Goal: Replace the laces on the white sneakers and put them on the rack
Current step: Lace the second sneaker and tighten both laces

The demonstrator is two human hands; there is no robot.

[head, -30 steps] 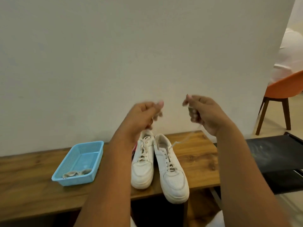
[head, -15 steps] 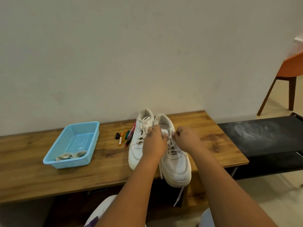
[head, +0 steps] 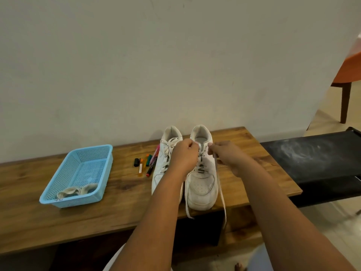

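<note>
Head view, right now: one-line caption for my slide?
Both hands pinch the lace at the right sneaker on a wooden bench.

Two white sneakers [head: 202,173], one blue basket [head: 58,200], two hands [head: 184,156], several markers [head: 149,163], one wooden bench [head: 117,212].

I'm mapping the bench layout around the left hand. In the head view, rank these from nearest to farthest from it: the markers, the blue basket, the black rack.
From the left hand:
1. Markers, just to its left on the bench.
2. Blue basket, farther left, near the bench's front edge.
3. Black rack, far right, past the bench's end.
</note>
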